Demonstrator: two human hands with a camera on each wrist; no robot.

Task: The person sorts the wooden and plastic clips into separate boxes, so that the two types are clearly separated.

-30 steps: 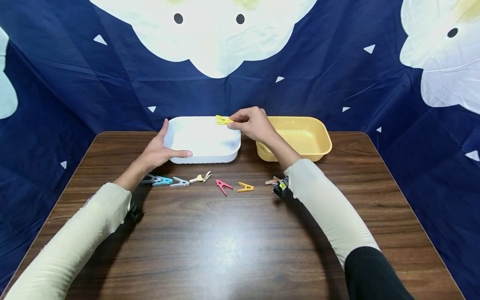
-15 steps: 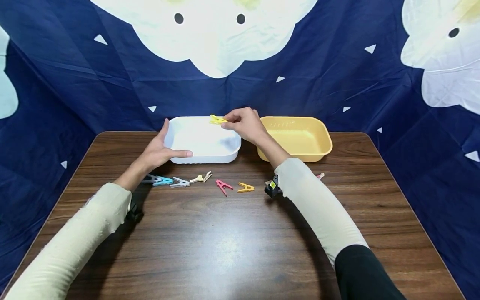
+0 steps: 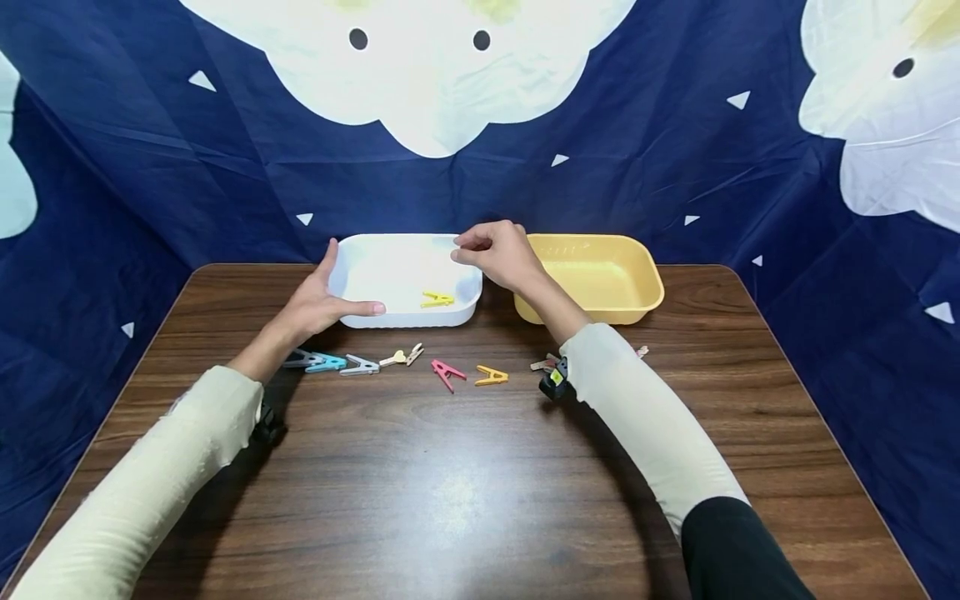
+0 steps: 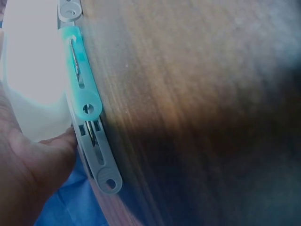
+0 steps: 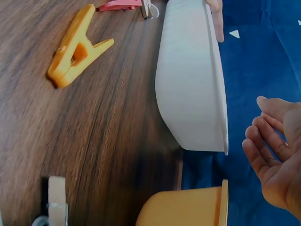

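Note:
In the head view, a yellow clothespin [image 3: 437,299] lies inside the white plastic tub [image 3: 405,319], near its front right. My right hand [image 3: 504,254] hovers over the tub's right end with nothing in it. In the right wrist view its fingers are loosely bent, with the thumb apart from the fingertips. The left hand [image 3: 315,300] rests against the tub's left end, thumb stretched along the front and index finger up the side. Close by this hand, in the left wrist view, lie a turquoise clothespin [image 4: 83,75] and a grey one [image 4: 101,157].
To the right stands a yellow tub [image 3: 600,315]. A row of clothespins lies before the tubs: a pale grey one [image 3: 360,365], small wooden ones, a red one [image 3: 447,372] and an orange one [image 3: 492,375]. The right sleeve partly hides others. A blue curtain [image 3: 450,196] hangs behind.
My right hand has moved left over the white tub and let go of the yellow clothespin, which now lies inside. The hand has since drawn back slightly right. The left hand has stayed put.

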